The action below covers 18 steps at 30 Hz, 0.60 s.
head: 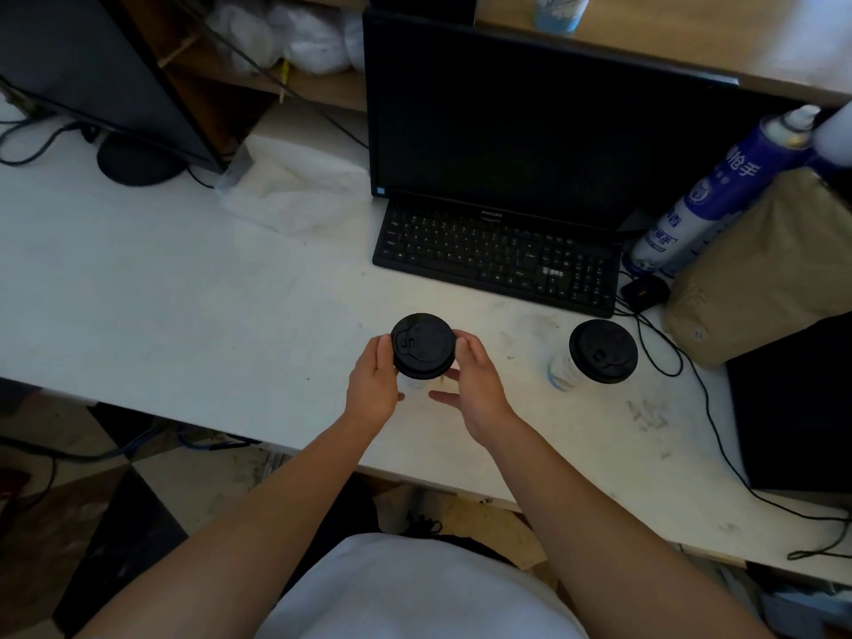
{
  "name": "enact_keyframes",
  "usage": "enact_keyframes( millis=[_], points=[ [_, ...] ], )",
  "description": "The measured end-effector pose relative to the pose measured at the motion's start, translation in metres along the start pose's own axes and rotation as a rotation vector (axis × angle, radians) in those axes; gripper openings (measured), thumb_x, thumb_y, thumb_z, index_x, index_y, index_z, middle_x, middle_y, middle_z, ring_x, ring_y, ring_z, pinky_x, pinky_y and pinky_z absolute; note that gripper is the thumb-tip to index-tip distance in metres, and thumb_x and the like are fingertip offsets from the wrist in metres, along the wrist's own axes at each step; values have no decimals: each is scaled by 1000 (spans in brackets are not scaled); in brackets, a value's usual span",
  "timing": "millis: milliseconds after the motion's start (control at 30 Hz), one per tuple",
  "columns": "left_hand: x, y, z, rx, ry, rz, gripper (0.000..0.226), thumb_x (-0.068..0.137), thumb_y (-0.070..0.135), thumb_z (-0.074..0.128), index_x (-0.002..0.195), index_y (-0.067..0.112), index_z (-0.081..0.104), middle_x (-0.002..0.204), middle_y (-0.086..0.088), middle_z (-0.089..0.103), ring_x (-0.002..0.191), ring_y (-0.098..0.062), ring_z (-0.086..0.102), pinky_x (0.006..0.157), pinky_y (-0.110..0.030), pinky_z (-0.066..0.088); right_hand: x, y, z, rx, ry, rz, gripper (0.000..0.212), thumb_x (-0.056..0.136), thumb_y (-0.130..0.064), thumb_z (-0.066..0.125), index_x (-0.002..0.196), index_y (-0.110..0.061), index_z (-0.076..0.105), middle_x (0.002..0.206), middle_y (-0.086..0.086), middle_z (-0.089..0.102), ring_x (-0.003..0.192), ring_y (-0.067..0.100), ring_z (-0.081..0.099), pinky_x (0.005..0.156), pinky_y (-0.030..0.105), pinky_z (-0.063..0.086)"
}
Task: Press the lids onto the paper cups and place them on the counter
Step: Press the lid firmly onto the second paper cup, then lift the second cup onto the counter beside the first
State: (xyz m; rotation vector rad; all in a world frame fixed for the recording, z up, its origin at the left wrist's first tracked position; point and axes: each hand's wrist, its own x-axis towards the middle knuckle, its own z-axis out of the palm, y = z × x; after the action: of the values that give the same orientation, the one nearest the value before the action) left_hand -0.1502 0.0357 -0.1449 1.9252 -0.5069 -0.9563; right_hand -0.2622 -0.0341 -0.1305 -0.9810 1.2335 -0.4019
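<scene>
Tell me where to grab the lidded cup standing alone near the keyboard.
Take the cup by its paper wall, below the black lid, from the near left: it stands upright, the lid overhangs, and a cable lies at its right.

monitor [544,131] bezel: "PHILIPS", spray can [705,200] txt unreadable
</scene>
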Motion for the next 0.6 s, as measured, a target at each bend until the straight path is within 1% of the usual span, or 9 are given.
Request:
enact_keyframes(
  millis=[67,133,200,233,300,367,467,533,600],
  points=[
    [0,2,-2,-67,-13,-42,32,108,42,25,118,29,51,124,-2,59,113,-26,62,77,-42,60,-1,-1,-8,82,-48,34,26,109,-30,38,119,-34,62,134,0,61,119,26,59,93,49,59],
    [3,2,-6,-99,14,-84,37,108,43,24,123,27,54,129,-5,59,114,-27,61,77,-41,59,-3,-2,-12,81,-131,29,28,105,-21,45,119,-37,63,129,-4,63,116,24,60,94,48,56],
    [7,4,-9,-170,39,-165,46,108,44,23,132,22,55,132,-8,60,111,-28,62,78,-39,57,-5,-3,-15,-76,-208,-43,42,98,-12,53,128,-40,59,130,-8,60,118,21,60,97,44,55],
    [8,5,-11,-223,44,-219,48,108,44,24,134,19,55,130,-8,61,108,-28,63,79,-39,57,-5,-2,-16,-197,-222,-95,50,95,-11,59,134,-43,54,132,-8,57,119,18,59,95,39,55],
    [10,9,-15,-333,17,-313,47,107,43,28,134,17,56,126,-7,62,103,-29,64,83,-42,56,-3,-1,-17,-398,-218,-201,68,89,-18,73,145,-43,45,136,-7,52,122,15,54,89,26,52],
    [10,9,-19,-390,-49,-367,46,106,44,32,136,17,56,127,-7,63,105,-30,64,87,-45,55,-1,0,-17,-474,-197,-268,80,83,-26,82,150,-40,40,138,-5,51,122,14,53,90,26,52],
    [10,5,-19,-394,-120,-390,43,106,42,35,137,19,55,130,-9,64,109,-33,64,90,-47,55,0,1,-14,-504,-174,-299,83,82,-27,83,151,-36,38,141,-5,51,120,11,52,93,28,50],
    [10,3,-17,-390,-136,-390,42,106,41,35,134,19,57,128,-9,65,106,-33,65,86,-45,56,0,1,-14,-510,-171,-295,83,83,-24,83,151,-33,37,142,-6,51,119,9,50,92,25,46],
    [10,1,-15,-375,-147,-393,43,107,43,33,132,18,58,125,-9,66,100,-31,66,82,-43,56,-2,0,-15,-524,-160,-295,82,82,-22,83,149,-32,38,136,-7,52,116,9,51,87,19,46]
  ],
)
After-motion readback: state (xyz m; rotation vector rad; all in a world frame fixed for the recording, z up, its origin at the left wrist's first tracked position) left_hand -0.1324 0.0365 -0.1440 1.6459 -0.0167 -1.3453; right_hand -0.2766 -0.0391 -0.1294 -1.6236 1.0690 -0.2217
